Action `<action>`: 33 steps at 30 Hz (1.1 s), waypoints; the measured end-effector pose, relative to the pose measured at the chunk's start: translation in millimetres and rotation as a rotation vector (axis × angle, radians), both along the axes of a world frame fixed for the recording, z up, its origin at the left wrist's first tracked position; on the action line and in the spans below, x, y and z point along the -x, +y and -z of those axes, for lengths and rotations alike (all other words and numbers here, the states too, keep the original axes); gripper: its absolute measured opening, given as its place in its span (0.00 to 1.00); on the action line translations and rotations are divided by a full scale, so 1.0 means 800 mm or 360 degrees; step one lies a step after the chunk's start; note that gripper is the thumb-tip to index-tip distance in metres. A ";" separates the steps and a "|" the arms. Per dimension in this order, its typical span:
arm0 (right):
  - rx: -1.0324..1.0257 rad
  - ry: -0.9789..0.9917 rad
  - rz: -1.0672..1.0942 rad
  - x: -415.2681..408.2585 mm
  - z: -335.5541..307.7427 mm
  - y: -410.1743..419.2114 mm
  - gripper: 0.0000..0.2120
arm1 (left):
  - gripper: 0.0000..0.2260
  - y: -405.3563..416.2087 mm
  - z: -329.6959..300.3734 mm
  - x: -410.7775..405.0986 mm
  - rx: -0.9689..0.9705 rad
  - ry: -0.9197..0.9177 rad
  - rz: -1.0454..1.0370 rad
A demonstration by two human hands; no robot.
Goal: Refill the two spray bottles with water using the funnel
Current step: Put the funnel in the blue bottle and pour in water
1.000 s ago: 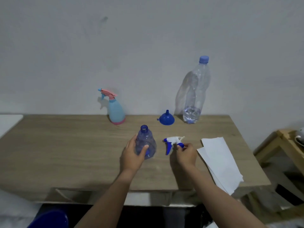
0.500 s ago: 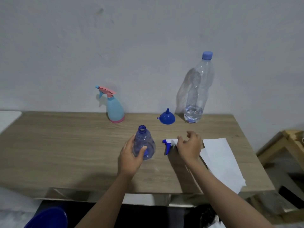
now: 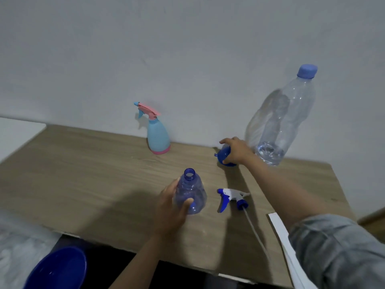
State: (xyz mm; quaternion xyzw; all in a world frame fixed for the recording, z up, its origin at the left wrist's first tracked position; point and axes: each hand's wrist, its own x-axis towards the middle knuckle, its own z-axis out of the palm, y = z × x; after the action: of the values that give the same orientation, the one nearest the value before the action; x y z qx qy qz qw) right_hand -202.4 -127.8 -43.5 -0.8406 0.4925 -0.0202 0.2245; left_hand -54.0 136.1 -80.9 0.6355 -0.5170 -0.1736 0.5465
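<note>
Left hand [image 3: 169, 207] grips the open blue spray bottle [image 3: 190, 195] at lower centre, keeping it upright. Beside it lies its removed trigger head [image 3: 231, 198]. Right hand [image 3: 235, 151], at centre right, curls round the blue funnel [image 3: 224, 155] just beside the water bottle [image 3: 279, 122]. Best lift it, turn the spout down, and seat it squarely in the neck.

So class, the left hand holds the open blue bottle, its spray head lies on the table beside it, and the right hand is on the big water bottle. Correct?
Not quite. In the head view the right hand is on the blue funnel, next to the water bottle, not on it. The rest stands: the left hand holds the open blue bottle, and its spray head lies on the table beside it.
</note>
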 end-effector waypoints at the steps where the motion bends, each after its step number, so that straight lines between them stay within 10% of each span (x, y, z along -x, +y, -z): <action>1: -0.0039 0.0091 -0.0025 -0.004 0.000 -0.006 0.37 | 0.17 0.001 0.005 0.000 0.0003 0.0017 -0.0038; 9: 0.0129 0.0278 -0.0158 -0.010 0.006 -0.017 0.33 | 0.26 0.008 0.020 0.002 -0.0145 0.0024 -0.0217; 21: 0.0128 -0.1022 -0.0123 0.025 -0.104 0.110 0.32 | 0.25 0.012 0.007 0.003 -0.0250 -0.0002 -0.0252; 33: 0.0083 -0.1435 0.0105 0.008 -0.143 0.245 0.20 | 0.28 0.026 -0.024 -0.002 -0.0378 -0.0117 -0.0072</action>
State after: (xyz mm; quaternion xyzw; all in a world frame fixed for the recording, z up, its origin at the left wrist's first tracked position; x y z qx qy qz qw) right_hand -208.5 68.3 70.8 -0.7370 0.3714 -0.4040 0.3947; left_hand -52.1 156.6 -62.0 0.7133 -0.4979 -0.1977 0.4519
